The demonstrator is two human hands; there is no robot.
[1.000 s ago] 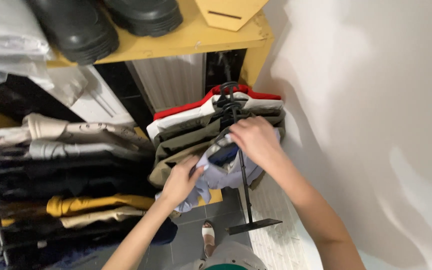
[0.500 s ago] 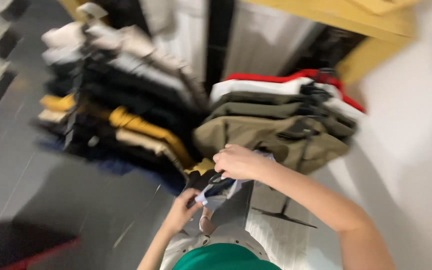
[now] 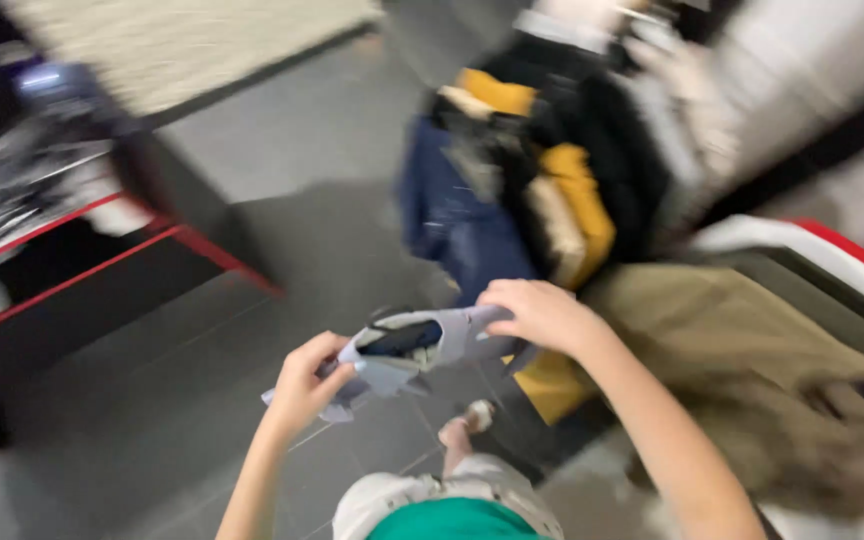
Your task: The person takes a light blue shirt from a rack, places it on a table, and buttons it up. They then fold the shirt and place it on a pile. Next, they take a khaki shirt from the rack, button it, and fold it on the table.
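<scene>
Holding a pale garment [image 3: 422,350] clear of the rack, at 6 o'clock over the floor [image 3: 282,250]: left hand [image 3: 304,385] pinches its lower edge, right hand [image 3: 542,315] grips the top; other clothes [image 3: 542,190] hang at 1 o'clock

A clothes shop, or its stockroom, seen from above.

Rows of hung garments [image 3: 552,190] crowd the upper right (dark blue, mustard yellow, black and pale pieces packed side by side), and nearer the right edge folded olive, white and red clothes [image 3: 782,330] hang in a second tight stack. A grey tiled floor [image 3: 282,250] runs between them, with a red-framed metal rack [image 3: 102,250] at the left. The picture is blurred, so finer detail cannot be told.
</scene>
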